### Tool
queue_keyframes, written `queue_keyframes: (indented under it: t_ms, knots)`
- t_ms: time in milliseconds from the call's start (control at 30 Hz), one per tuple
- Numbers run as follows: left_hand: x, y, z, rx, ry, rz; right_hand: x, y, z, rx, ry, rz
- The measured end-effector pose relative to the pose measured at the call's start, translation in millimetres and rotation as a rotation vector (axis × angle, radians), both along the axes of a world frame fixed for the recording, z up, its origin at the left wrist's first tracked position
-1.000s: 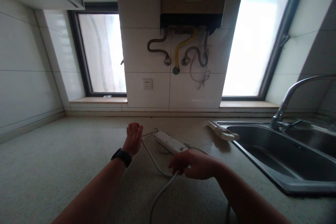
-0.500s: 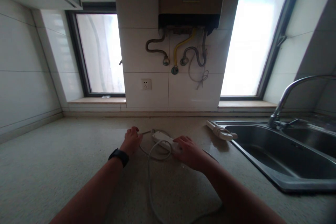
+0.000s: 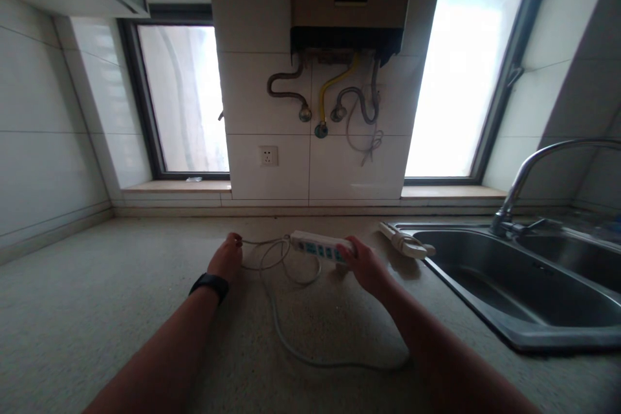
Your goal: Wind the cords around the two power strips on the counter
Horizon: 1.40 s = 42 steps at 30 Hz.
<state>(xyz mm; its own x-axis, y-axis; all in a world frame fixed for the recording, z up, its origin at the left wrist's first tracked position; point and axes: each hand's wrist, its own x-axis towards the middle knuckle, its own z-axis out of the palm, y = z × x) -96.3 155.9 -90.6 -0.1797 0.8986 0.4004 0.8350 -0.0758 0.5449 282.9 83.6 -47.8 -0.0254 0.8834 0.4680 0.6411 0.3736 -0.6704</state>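
A white power strip (image 3: pixel 314 247) is tilted above the counter, its sockets with blue-green markings turned toward me. My right hand (image 3: pixel 363 264) grips its right end, thumb across the socket side. From its left end runs a pale cord (image 3: pixel 277 320), which loops on the counter and curves down toward my right forearm. My left hand (image 3: pixel 228 259), with a black band on the wrist, is closed on the cord to the left of the loops. Its fingers are partly hidden behind the hand.
A second white power strip (image 3: pixel 406 242) with cord wrapped around it lies by the rim of the steel sink (image 3: pixel 478 284). A curved faucet (image 3: pixel 521 184) rises behind the basin. On the tiled wall are a socket (image 3: pixel 268 156) and a water heater (image 3: pixel 352 6) with hoses.
My right hand has lifted and turned the power strip, moving it right so its sockets face me. My left hand has moved left with the cord, and the loops have spread.
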Motion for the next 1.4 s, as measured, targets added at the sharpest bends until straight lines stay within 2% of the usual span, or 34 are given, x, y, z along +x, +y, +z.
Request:
queue_keyframes:
  t_ms: [100, 233, 333, 400, 433, 533, 600, 700, 800, 967, 1033, 1167, 1233, 1400]
  knots:
    - [-13, 1, 2.7, -0.002, -0.028, 0.06, 14, 8, 5, 0.021, 0.313, -0.06]
    - [-22, 0, 4.9, 0.011, -0.011, 0.179, 30, 14, 13, 0.048, 0.678, -0.05]
    - [-13, -8, 10.9, 0.056, 0.04, 0.239, 34, 13, 20, 0.078, 0.852, -0.072]
    - [3, -17, 18.0, 0.114, 0.086, 0.184, 35, 12, 22, 0.082, 0.915, -0.108]
    - [13, -23, 22.1, 0.173, 0.143, 0.074, 36, 12, 22, 0.082, 0.935, -0.122]
    - [46, -43, 32.7, 0.27, 0.293, -0.406, 38, 13, 22, 0.097, 0.969, -0.148]
    - [65, -58, 36.9, 0.185, 0.342, -0.663, 42, 16, 20, 0.13, 0.985, -0.184]
    - [86, -78, 39.3, -0.019, 0.34, -1.011, 50, 20, 18, 0.185, 1.003, -0.254]
    - [100, -93, 38.9, -0.11, 0.291, -1.161, 58, 21, 19, 0.202, 1.031, -0.31]
    - [113, -102, 37.0, -0.218, 0.368, -1.355, 66, 23, 20, 0.185, 1.036, -0.349]
    - [109, -100, 40.6, -0.176, 0.42, -1.293, 68, 25, 18, 0.153, 1.023, -0.355]
    - [85, -88, 56.7, -0.021, 0.406, -1.002, 70, 32, 10, 0.02, 0.867, -0.353]
    - [71, -79, 62.6, 0.135, 0.327, -0.822, 70, 34, 6, -0.055, 0.737, -0.354]
    - [46, -54, 60.4, 0.691, 0.019, -0.267, 67, 35, -1, -0.23, 0.592, -0.318]
